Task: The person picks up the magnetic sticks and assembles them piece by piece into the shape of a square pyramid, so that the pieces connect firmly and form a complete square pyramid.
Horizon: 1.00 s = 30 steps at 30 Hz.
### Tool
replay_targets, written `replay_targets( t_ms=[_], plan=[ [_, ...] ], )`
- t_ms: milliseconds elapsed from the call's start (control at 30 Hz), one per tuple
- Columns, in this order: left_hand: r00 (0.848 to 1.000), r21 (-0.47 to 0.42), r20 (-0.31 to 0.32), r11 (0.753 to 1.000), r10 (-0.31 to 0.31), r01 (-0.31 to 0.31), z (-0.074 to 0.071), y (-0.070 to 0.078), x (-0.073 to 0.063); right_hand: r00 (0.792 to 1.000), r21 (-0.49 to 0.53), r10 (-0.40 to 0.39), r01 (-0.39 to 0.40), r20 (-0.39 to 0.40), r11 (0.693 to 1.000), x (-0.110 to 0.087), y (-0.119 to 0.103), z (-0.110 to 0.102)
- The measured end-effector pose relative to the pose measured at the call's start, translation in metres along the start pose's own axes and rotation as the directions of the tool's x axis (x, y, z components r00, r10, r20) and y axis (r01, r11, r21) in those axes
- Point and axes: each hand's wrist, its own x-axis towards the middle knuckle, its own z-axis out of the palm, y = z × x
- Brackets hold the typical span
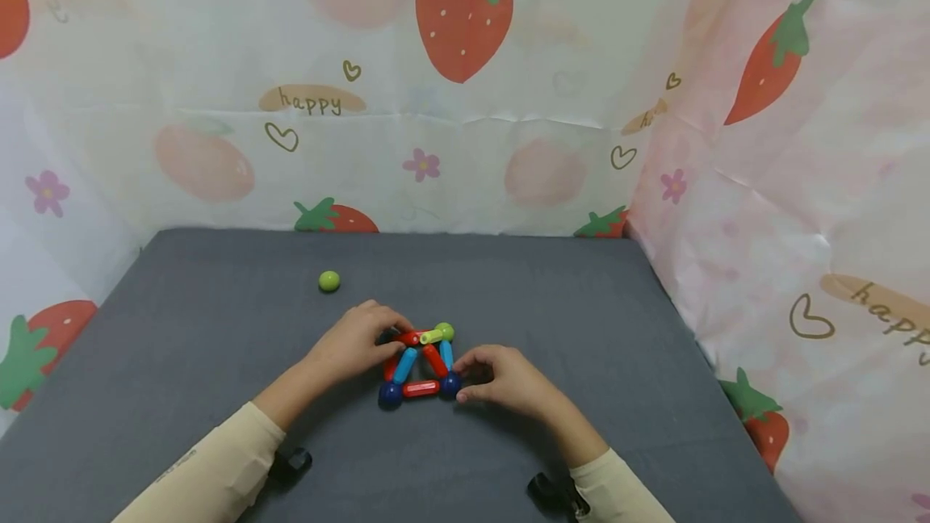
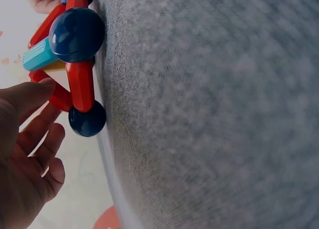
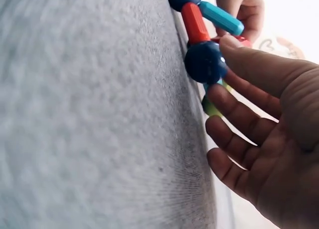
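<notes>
Magnetic rods and balls form a small frame in front of me. Along its near side a red rod (image 1: 421,388) joins two dark blue balls; light blue rods (image 1: 405,366) slope upward. Farther back a yellow-green rod (image 1: 432,336) meets a green ball (image 1: 445,332). With thumb and index finger my left hand (image 1: 358,339) pinches a slanting red rod (image 2: 59,95) at the frame's left. My right hand (image 1: 508,378) holds the near right dark blue ball (image 3: 203,63) between thumb and index finger, its other fingers loosely bent.
A loose green ball (image 1: 329,281) lies farther back on the grey tabletop (image 1: 545,289). Strawberry-print cloth (image 1: 465,135) hangs behind the table and along its sides. A black strap piece (image 1: 291,466) sits at my left wrist, another (image 1: 555,497) at my right.
</notes>
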Motion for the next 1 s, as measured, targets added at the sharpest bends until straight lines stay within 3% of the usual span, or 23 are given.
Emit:
replay_targets(
  t_ms=[300, 500, 700, 867, 1000],
  plan=[
    [0.999, -0.027, -0.019, 0.999, -0.041, 0.040, -0.006, -0.011, -0.008, 0.995, -0.109, -0.046, 0.036, -0.086, 0.993, 0.000, 0.006, 0.010],
    [0.990, -0.055, -0.110, 0.995, -0.083, 0.077, -0.025, -0.027, -0.013, 0.990, -0.142, -0.064, 0.046, -0.129, 0.989, 0.002, 0.006, 0.013],
    [0.965, -0.125, -0.179, 0.977, -0.194, 0.173, -0.041, -0.047, -0.017, 0.989, -0.145, -0.058, 0.039, -0.134, 0.989, 0.001, 0.006, 0.015],
    [0.932, -0.180, -0.183, 0.943, -0.312, 0.280, -0.054, -0.067, -0.014, 0.988, -0.145, -0.062, 0.042, -0.138, 0.989, 0.002, 0.006, 0.015],
    [0.918, -0.184, -0.168, 0.926, -0.359, 0.329, -0.060, -0.082, -0.010, 0.988, -0.137, -0.055, 0.036, -0.143, 0.990, 0.002, 0.006, 0.015]
  ],
)
